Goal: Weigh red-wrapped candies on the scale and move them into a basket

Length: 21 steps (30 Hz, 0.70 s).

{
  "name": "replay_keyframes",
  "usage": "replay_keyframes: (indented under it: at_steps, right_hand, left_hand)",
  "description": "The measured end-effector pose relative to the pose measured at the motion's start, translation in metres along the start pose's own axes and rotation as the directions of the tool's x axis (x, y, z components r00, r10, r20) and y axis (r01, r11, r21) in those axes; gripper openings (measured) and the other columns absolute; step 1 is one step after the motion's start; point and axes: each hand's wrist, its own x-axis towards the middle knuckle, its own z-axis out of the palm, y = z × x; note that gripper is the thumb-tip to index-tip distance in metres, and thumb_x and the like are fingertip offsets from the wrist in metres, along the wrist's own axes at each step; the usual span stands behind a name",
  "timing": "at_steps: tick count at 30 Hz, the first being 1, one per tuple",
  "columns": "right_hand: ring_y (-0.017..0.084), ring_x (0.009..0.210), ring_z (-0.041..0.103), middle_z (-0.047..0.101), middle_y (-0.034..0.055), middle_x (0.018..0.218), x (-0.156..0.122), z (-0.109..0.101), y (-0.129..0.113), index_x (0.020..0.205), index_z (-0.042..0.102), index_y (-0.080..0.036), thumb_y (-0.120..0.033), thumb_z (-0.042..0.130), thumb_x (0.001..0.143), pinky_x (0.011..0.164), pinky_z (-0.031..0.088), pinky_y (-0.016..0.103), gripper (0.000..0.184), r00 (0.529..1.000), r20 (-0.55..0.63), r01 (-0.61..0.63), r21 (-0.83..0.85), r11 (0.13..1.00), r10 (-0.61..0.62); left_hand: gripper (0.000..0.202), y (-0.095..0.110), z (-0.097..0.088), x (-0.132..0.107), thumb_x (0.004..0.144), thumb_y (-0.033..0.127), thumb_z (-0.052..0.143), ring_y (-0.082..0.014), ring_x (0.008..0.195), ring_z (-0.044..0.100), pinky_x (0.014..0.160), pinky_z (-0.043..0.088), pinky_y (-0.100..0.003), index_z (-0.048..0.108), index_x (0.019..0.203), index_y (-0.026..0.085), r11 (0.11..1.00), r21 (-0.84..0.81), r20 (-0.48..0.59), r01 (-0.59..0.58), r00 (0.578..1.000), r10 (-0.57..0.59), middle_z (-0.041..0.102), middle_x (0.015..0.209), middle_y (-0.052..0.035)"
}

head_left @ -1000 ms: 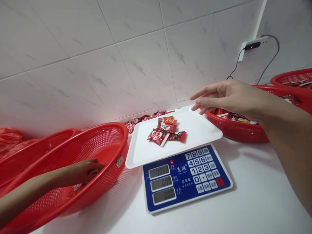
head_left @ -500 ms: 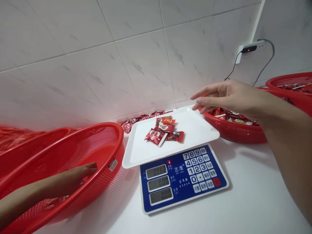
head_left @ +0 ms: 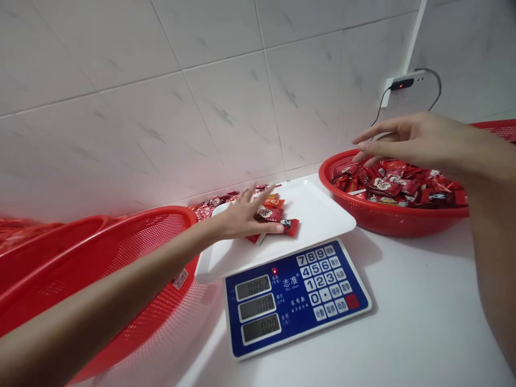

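My left hand [head_left: 242, 216] is spread over several red candy packets [head_left: 269, 214] on the white tray [head_left: 318, 215] of a digital scale [head_left: 298, 298]. Its thumb reaches across the packets; whether the fingers touch them I cannot tell. Part of the packets is hidden beneath the hand. The scale's top display [head_left: 252, 287] seems to read 0.062. My right hand [head_left: 397, 141] hovers above a round red basket [head_left: 387, 220] full of wrapped candies [head_left: 385, 185], its fingers apart and nothing in them.
A large red basket [head_left: 149, 231] stands left of the scale, with another red basket [head_left: 56, 242] behind it. Loose red packets [head_left: 212, 205] lie along the tiled wall. A wall socket [head_left: 403, 85] with a plugged-in black adapter is at the back right.
My left hand has come out of the left basket and moved right, over the packets on the tray. My right hand has shifted right and slightly up, away from the tray.
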Motion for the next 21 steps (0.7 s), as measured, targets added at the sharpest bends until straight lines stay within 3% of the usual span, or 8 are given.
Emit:
replay_keyframes:
  at_steps: [3,5,7,10,13,16,18,21]
  right_hand:
    - [0.029,0.106,0.071,0.079,0.0084,0.092,0.005,0.004,0.005,0.117,0.075,-0.021,-0.043,0.067,0.093,0.096,0.050,0.047,0.034,0.999,0.045,0.017,-0.011,1.000,-0.016]
    - [0.030,0.106,0.071,0.079,0.0072,0.092,0.008,0.005,0.008,0.116,0.076,-0.023,-0.042,0.068,0.091,0.093,0.051,0.045,0.032,0.998,0.064,0.009,-0.019,1.000,-0.008]
    - [0.030,0.104,0.071,0.079,0.0063,0.091,0.008,0.005,0.009,0.117,0.076,-0.024,-0.043,0.069,0.090,0.090,0.050,0.043,0.033,0.997,0.083,-0.006,-0.041,0.999,0.009]
    - [0.028,0.102,0.069,0.078,0.0072,0.096,0.009,0.004,0.011,0.125,0.073,-0.023,-0.046,0.069,0.091,0.088,0.048,0.040,0.041,0.994,0.105,-0.014,-0.109,0.994,0.026]
    - [0.027,0.109,0.066,0.075,0.0126,0.115,0.015,0.003,0.020,0.135,0.068,-0.019,-0.046,0.062,0.096,0.090,0.046,0.038,0.048,0.995,0.071,-0.051,-0.235,0.971,0.069]
    - [0.032,0.116,0.064,0.068,0.0182,0.133,0.025,0.006,0.040,0.139,0.065,-0.015,-0.047,0.061,0.095,0.086,0.047,0.038,0.055,0.992,0.041,-0.094,-0.405,0.909,0.121]
    - [0.035,0.115,0.064,0.063,0.0208,0.143,0.030,0.010,0.054,0.150,0.057,-0.016,-0.047,0.067,0.089,0.080,0.049,0.039,0.070,0.968,0.161,-0.093,-0.477,0.874,0.191]
    - [0.034,0.101,0.070,0.062,0.0226,0.143,0.034,0.016,0.071,0.161,0.048,-0.018,-0.044,0.068,0.085,0.073,0.053,0.039,0.082,0.882,0.336,-0.124,-0.510,0.851,0.330]
  left_hand:
    - [0.095,0.014,0.023,0.026,0.075,0.083,0.063,-0.0477,0.148,0.041,0.118,0.038,-0.063,0.051,0.155,0.033,0.999,0.008,0.022,-0.050,0.999,0.050,0.045,0.164,-0.0155]
    - [0.073,0.013,0.030,0.027,0.085,0.075,0.058,-0.0387,0.139,0.053,0.116,0.043,-0.054,0.062,0.145,0.033,0.996,0.004,-0.033,-0.093,0.995,0.093,0.054,0.156,-0.0119]
    - [0.059,0.010,0.033,0.021,0.090,0.064,0.058,-0.0355,0.129,0.058,0.114,0.045,-0.053,0.068,0.137,0.030,0.994,0.016,-0.116,-0.109,0.987,0.110,0.060,0.145,-0.0125]
    - [0.046,0.011,0.034,0.010,0.088,0.046,0.065,-0.0344,0.115,0.063,0.105,0.049,-0.054,0.072,0.130,0.027,0.994,0.037,-0.206,-0.105,0.972,0.110,0.064,0.131,-0.0136]
    - [0.041,0.014,0.032,0.005,0.079,0.029,0.069,-0.0329,0.105,0.067,0.094,0.054,-0.049,0.075,0.119,0.026,0.995,0.026,-0.240,-0.097,0.966,0.100,0.068,0.121,-0.0124]
    - [0.032,0.013,0.022,0.002,0.074,0.021,0.068,-0.0287,0.094,0.070,0.083,0.056,-0.041,0.076,0.104,0.028,0.996,-0.030,-0.259,-0.084,0.963,0.074,0.074,0.106,-0.0074]
    - [0.023,0.008,0.006,-0.003,0.079,0.026,0.066,-0.0222,0.072,0.068,0.066,0.054,-0.033,0.074,0.101,0.028,0.995,-0.085,-0.275,-0.047,0.961,0.022,0.073,0.085,-0.0034]
    - [0.024,-0.008,-0.027,-0.020,0.088,0.044,0.063,-0.0111,0.045,0.047,0.045,0.037,-0.023,0.068,0.102,0.024,0.960,-0.269,-0.355,0.082,0.918,-0.178,0.061,0.065,0.0029]
